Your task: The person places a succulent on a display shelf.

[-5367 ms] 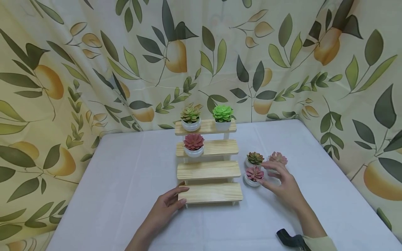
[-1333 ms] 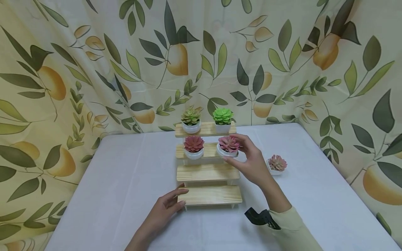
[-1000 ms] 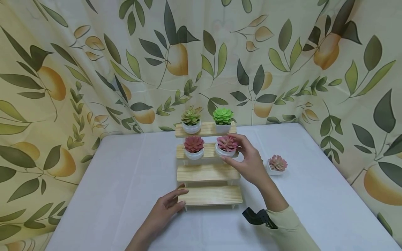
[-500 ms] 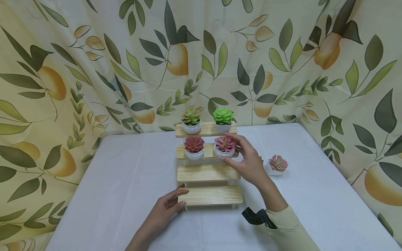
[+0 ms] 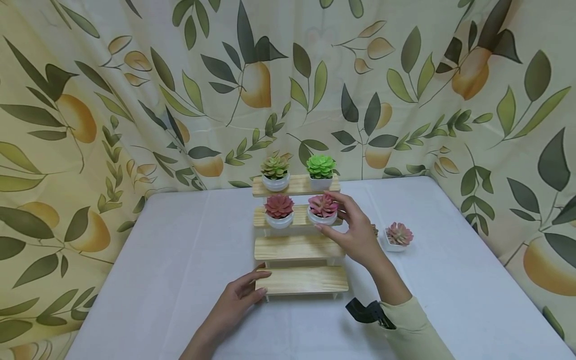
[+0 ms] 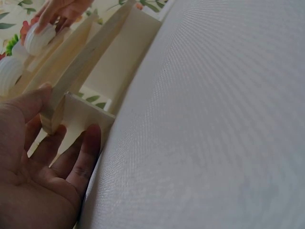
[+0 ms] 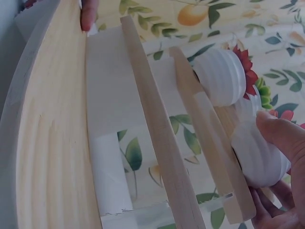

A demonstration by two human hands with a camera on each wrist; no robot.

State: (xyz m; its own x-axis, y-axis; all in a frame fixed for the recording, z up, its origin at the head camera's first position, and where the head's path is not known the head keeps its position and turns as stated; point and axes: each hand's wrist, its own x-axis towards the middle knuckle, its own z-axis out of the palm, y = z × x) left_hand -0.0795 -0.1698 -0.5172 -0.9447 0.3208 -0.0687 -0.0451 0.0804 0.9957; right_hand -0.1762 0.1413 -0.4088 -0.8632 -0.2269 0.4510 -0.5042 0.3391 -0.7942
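My right hand (image 5: 355, 227) pinches the white round pot of a pink potted succulent (image 5: 322, 206) between thumb and fingers. That pot sits at the right end of the second tier from the top of a wooden tiered plant stand (image 5: 300, 248). In the right wrist view the thumb presses the side of the white pot (image 7: 257, 155). With thumb and fingers, my left hand (image 5: 243, 291) grips the left end of the bottom tier; in the left wrist view its fingers (image 6: 88, 148) lie against the white end support. A dark red potted succulent (image 5: 279, 209) stands left of the pink one.
On the top tier stand an olive-green succulent (image 5: 275, 170) and a bright green succulent (image 5: 321, 170). A pale pink succulent (image 5: 398, 235) in a square white pot stands on the table at right. Another brownish plant (image 5: 374, 230) is mostly hidden behind my right hand.
My right hand has carried the pink succulent from the table at right onto the second tier, then shifted it slightly left. The left hand has kept its grip on the stand.
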